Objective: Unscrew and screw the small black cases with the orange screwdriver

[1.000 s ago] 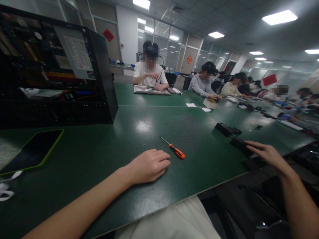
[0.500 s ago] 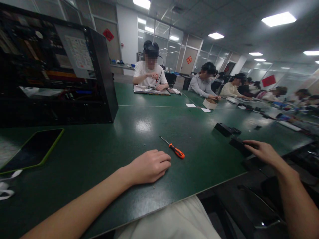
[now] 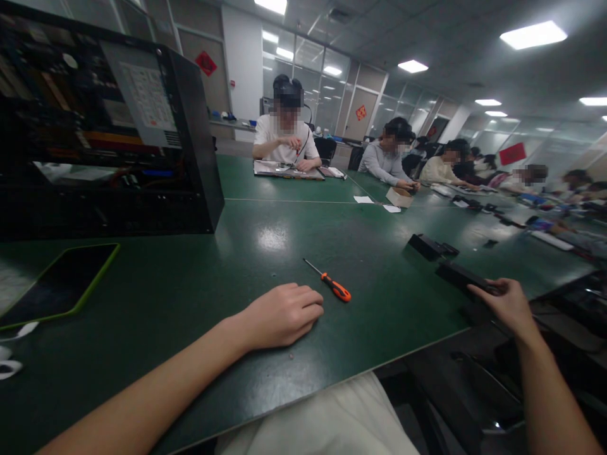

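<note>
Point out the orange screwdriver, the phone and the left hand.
orange screwdriver (image 3: 339,291): head view, on its orange and black handle
phone (image 3: 71,279): head view, on its dark screen
left hand (image 3: 287,315): head view, on the back of the hand

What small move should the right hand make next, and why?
The right hand should probably firm its hold on the long black block: thumb and fingers are only at one end, and another black block lies close beyond the other.
</note>
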The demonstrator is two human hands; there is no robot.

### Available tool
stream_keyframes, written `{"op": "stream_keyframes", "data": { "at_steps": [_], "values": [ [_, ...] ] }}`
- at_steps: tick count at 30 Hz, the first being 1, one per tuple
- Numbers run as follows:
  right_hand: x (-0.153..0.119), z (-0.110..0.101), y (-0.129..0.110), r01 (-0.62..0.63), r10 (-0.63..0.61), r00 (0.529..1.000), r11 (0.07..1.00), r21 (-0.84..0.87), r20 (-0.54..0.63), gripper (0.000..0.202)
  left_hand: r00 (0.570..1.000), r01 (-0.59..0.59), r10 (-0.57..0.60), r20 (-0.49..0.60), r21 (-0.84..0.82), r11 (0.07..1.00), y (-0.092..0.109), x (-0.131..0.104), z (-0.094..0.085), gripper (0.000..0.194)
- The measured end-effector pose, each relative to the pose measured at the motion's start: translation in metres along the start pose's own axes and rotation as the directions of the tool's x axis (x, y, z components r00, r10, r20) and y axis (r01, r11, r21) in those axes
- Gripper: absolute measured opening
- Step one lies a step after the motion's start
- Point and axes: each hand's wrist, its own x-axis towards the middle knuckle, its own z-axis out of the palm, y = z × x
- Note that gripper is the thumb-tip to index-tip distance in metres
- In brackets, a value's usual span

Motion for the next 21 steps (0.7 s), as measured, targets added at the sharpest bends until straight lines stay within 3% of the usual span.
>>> {"op": "stream_keyframes", "data": {
  "at_steps": [5,21],
  "values": [
    [-0.006,0.003,-0.012,-0.106,0.11,0.993,0.988,0.112,-0.032,0.067,1.0,0.01,-0.01,0.009,-0.01,1.0,0.0,-0.001,0.0,0.015],
    [-0.01,0.0,-0.011,-0.017,0.017,1.0,0.989,0.148,0.0,0.064,1.0,-0.006,0.007,0.018,-0.006,1.0,0.0,0.0,0.001,0.013]
  ]
}}
